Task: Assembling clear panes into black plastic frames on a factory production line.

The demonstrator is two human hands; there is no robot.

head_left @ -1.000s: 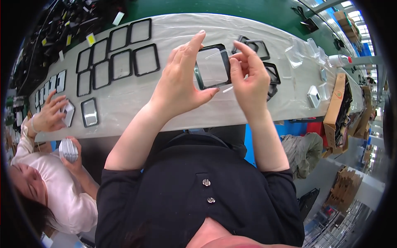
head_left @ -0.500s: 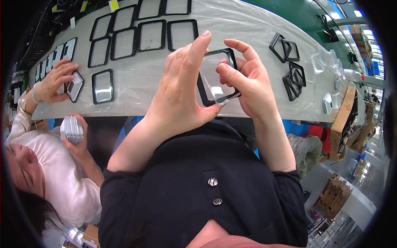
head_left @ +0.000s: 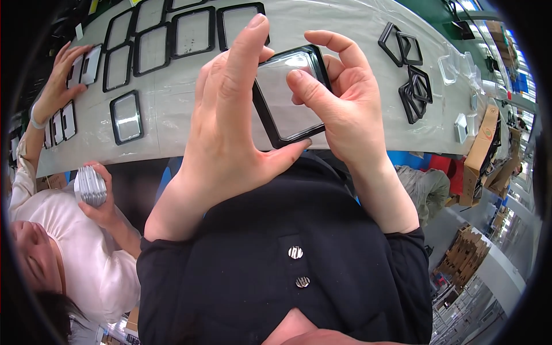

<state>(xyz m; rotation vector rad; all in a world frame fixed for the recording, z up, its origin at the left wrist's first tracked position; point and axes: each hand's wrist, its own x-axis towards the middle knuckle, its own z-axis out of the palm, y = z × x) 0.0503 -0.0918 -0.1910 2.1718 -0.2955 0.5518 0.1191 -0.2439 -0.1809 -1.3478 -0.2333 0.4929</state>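
Observation:
Between my hands, above the table edge, is a black rectangular frame [head_left: 265,118] with a clear panel [head_left: 290,98] lying inside it. My left hand [head_left: 227,109] holds the frame from the left, its thumb at the lower edge and a fingertip by the upper left corner. Its index finger points up, off the frame. From the right, my right hand [head_left: 345,106] grips the frame, the thumb over the clear panel and other fingers partly hidden behind. On the table at left lies a similar single black frame [head_left: 126,117] with a clear panel.
Rows of black frames [head_left: 152,49] lie at the table's far left. Loose empty frames [head_left: 415,92] and clear plastic pieces [head_left: 451,69] are at right, beside a cardboard box [head_left: 482,144]. A co-worker at left holds a stack of pale pieces [head_left: 91,187] and reaches to frames.
The clear panel, whose corner stuck out past the frame's lower edge, now lies within the frame. My left palm has moved away from the frame's side. The co-worker's reaching hand moved up and left.

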